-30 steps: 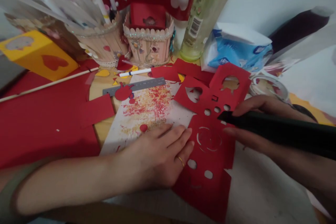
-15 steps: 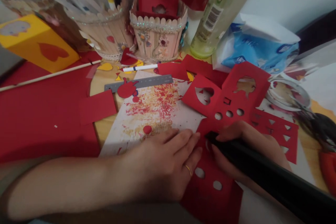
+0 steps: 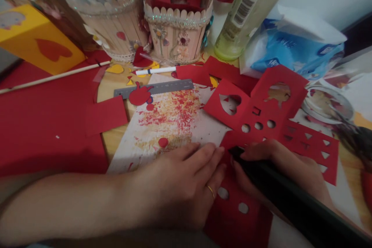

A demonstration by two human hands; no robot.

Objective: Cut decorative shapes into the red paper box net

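My left hand (image 3: 186, 186), with a ring on one finger, lies flat with fingers stretched out, pressing the left edge of a red paper cutout (image 3: 238, 226) with round holes. My right hand (image 3: 286, 161) is closed around a thick black utility knife (image 3: 276, 188). Its tip touches the red paper just right of my left fingertips; the blade itself cannot be made out. Beneath lies a white sheet (image 3: 130, 143) marked with red and yellow specks. A small red paper disc (image 3: 163, 142) rests on it, above my left hand.
A grey ruler (image 3: 171, 85) and white marker (image 3: 157, 70) lie behind. Farther back stand a craft-stick basket (image 3: 177, 37), a green bottle (image 3: 238, 27) and a blue tissue pack (image 3: 293, 50). Scissors (image 3: 356, 139) and a tape roll (image 3: 328, 104) are at right, a yellow box (image 3: 43, 42) at left.
The view has shifted slightly, so things at the right appear farther right. Both hands and the knife keep nearly the same place on the red paper.
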